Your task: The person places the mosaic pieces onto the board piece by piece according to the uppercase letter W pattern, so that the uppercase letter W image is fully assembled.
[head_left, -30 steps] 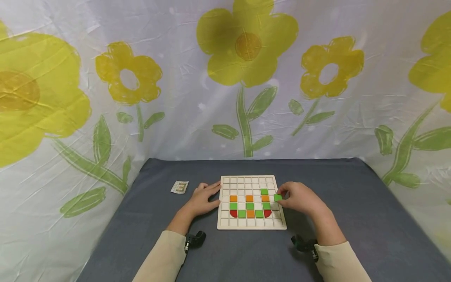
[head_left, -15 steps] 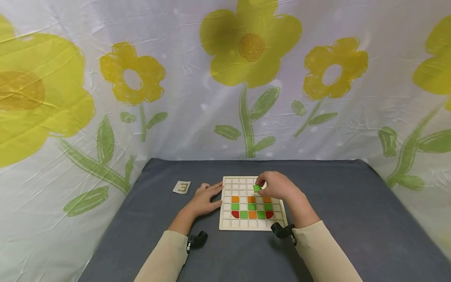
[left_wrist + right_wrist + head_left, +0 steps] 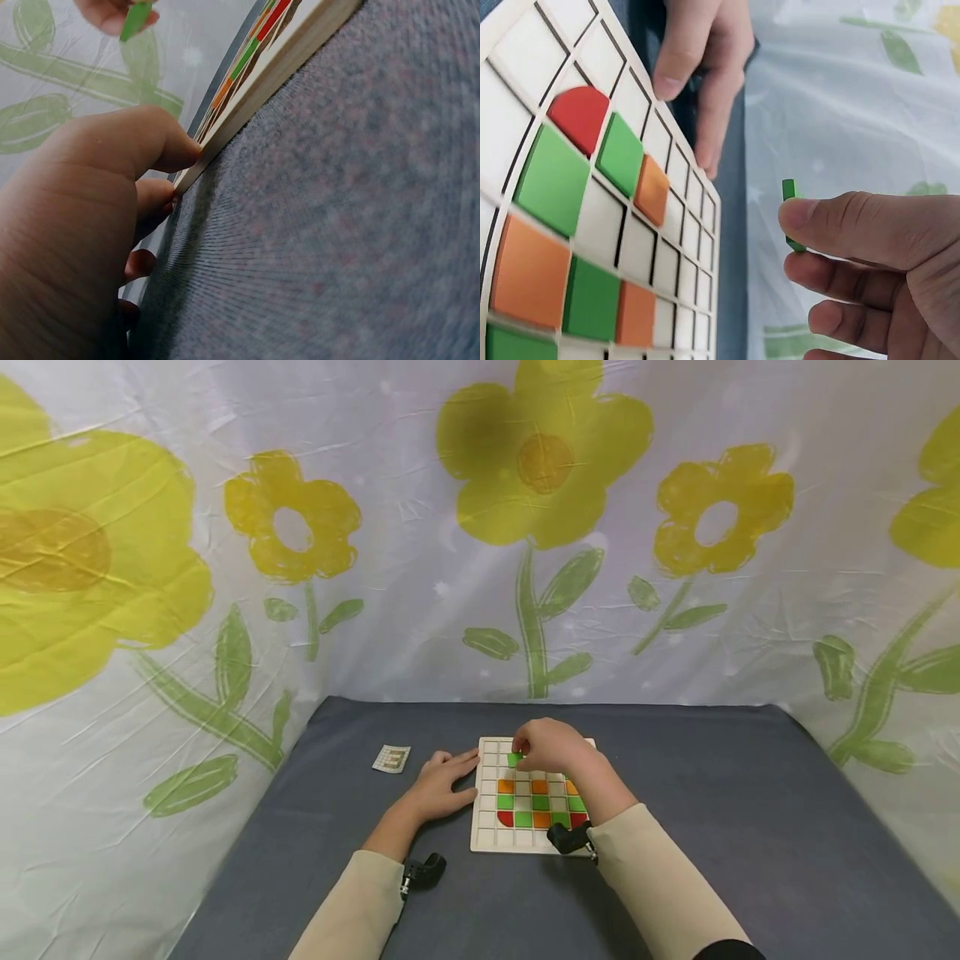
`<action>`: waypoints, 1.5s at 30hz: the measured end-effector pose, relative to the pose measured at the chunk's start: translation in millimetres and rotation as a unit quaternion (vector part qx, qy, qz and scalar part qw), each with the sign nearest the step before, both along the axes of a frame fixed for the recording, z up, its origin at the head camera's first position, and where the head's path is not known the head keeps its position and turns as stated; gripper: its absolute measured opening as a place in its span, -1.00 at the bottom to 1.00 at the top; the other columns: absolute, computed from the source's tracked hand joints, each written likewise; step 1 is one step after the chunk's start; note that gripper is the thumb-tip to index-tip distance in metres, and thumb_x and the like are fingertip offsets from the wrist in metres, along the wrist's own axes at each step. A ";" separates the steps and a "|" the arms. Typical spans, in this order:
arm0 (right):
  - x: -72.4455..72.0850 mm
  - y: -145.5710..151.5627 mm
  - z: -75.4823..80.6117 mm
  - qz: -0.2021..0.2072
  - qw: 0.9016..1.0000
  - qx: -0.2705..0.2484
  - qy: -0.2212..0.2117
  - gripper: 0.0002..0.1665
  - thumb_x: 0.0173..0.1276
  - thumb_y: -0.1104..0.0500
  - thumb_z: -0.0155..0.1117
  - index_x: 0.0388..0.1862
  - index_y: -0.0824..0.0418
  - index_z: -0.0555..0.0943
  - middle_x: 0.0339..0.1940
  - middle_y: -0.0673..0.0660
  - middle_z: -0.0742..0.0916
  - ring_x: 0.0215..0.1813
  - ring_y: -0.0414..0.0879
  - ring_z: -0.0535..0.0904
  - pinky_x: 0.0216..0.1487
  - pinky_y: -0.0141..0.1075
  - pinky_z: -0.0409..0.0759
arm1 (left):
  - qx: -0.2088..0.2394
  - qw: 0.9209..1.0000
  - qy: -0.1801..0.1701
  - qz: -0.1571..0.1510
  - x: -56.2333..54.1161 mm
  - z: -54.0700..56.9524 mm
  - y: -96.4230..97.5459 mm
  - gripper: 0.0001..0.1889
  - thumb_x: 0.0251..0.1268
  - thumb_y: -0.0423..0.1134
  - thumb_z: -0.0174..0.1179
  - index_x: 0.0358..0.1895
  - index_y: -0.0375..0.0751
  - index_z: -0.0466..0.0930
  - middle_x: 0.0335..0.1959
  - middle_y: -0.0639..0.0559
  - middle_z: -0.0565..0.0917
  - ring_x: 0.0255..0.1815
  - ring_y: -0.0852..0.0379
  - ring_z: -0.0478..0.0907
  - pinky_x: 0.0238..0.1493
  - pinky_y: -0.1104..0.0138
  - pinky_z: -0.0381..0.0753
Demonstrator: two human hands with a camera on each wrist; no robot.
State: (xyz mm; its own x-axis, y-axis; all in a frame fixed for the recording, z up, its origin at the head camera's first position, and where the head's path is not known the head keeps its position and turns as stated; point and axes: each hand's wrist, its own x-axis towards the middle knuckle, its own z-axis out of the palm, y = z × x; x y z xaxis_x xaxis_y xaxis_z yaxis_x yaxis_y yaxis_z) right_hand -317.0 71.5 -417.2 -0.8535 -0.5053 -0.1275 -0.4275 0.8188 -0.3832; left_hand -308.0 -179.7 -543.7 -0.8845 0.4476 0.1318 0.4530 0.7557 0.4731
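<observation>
A light wooden grid board (image 3: 486,841) lies on the dark table, with green, orange and red tiles set in its squares. My right hand (image 3: 553,752) is over the board's far part, pinching a small square green tile (image 3: 514,760) between thumb and finger. From the right wrist, the green tile (image 3: 788,189) is seen edge-on, raised off the board. Against the board's left edge rests my left hand (image 3: 435,792), its thumb and fingers touching the side. A red rounded tile (image 3: 506,818) sits at the left end of a coloured row. My right forearm hides part of the board's right side.
A small printed card (image 3: 392,759) lies left of the board. The dark tablecloth (image 3: 360,827) reaches back to a hanging sheet (image 3: 420,635) with painted yellow flowers. A black wrist camera (image 3: 568,838) overlaps the board's near right corner in the head view.
My right hand has carried the green tile from the board's right edge leftward and away, over the far left squares. The left hand has stayed at the board's left edge.
</observation>
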 end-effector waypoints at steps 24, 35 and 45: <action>-26.2 -23.4 -50.5 -0.049 0.998 0.040 -0.015 -0.77 0.25 0.10 0.55 -0.11 0.06 0.81 -0.13 0.00 0.78 -0.20 -0.08 0.62 -0.01 -0.12 0.61 | 0.001 1.000 -0.009 -0.002 2.1 2.0 0.2 -0.35 0.45 -0.01 0.18 0.56 -0.06 0.36 0.59 0.13 0.28 0.05 0.03 0.19 0.03 0.04 0.18; -24.8 -24.0 -52.6 -0.031 0.998 0.050 0.005 -0.90 0.33 0.12 0.49 -0.20 -0.01 0.86 -0.15 -0.05 0.80 -0.09 -0.06 0.68 0.03 -0.13 0.62 | -0.003 1.000 -0.005 -0.006 0.3 0.8 0.0 -0.35 0.45 0.00 0.17 0.56 -0.05 0.36 0.60 0.13 0.27 0.05 0.03 0.19 0.03 0.05 0.18; 0.0 16.9 -28.1 -0.022 0.999 -0.018 -0.016 -0.56 0.52 0.13 0.30 0.32 0.18 0.66 -0.07 0.15 0.75 -0.12 0.05 0.64 -0.09 -0.08 0.57 | -0.002 1.000 0.003 -0.006 -0.5 0.4 -0.2 -0.34 0.44 -0.01 0.18 0.56 -0.07 0.36 0.59 0.12 0.28 0.03 0.02 0.19 0.02 0.05 0.19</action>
State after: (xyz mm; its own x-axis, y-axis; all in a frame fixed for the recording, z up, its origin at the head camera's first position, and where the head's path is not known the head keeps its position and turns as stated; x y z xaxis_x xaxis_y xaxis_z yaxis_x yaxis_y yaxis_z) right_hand -317.0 88.4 -445.2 -0.8703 -0.4728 -0.1379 -0.3792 0.8220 -0.4249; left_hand -308.5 -179.9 -543.3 -0.8782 0.4586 0.1359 0.4651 0.7523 0.4665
